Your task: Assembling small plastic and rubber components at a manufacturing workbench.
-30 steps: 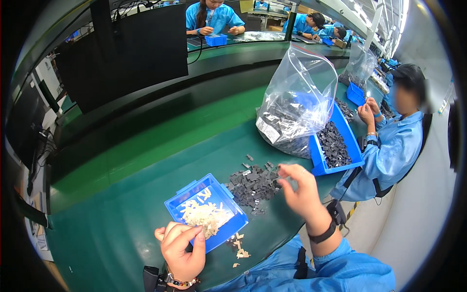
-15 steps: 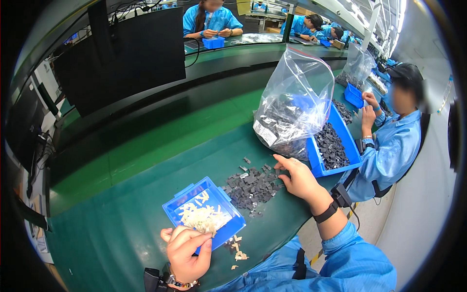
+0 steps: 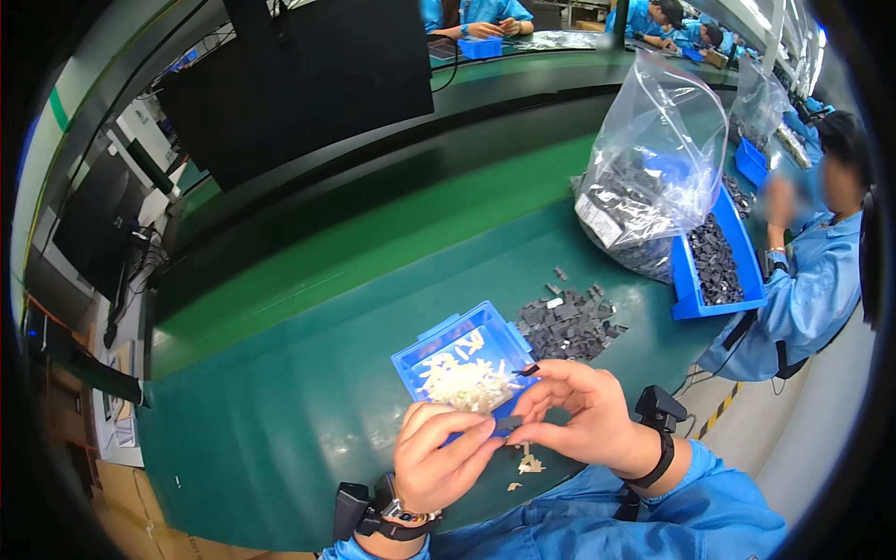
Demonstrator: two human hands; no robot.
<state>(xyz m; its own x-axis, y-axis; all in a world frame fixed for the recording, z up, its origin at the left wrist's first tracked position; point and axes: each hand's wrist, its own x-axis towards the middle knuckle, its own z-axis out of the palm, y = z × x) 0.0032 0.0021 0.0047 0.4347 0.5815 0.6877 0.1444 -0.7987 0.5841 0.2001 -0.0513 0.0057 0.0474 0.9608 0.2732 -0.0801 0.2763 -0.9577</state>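
Observation:
My left hand point(image 3: 444, 457) is closed in a pinch in front of the blue tray point(image 3: 411, 381); whatever its fingertips hold is hidden. My right hand point(image 3: 590, 416) has come up to it, its thumb and fingers closed on a small dark grey plastic piece point(image 3: 509, 424). Both hands' fingertips meet at that piece. A second dark piece point(image 3: 528, 371) shows at my right index fingertip. Cream-coloured small plastic pieces point(image 3: 464, 383) lie heaped in the tray. Just beyond my right hand spreads a loose pile of dark grey pieces point(image 3: 571, 327) on the green table mat.
A clear plastic bag point(image 3: 644, 187) of dark pieces leans on a larger blue bin point(image 3: 754, 297) at the right. Some cream pieces point(image 3: 530, 461) lie near the table's front edge. A co-worker point(image 3: 793, 280) sits at the right. A black panel point(image 3: 317, 84) stands at the far left.
My right hand has moved from the dark pile to my left hand, bringing dark pieces. My left hand has lifted from the cream pieces. The whole view has shifted.

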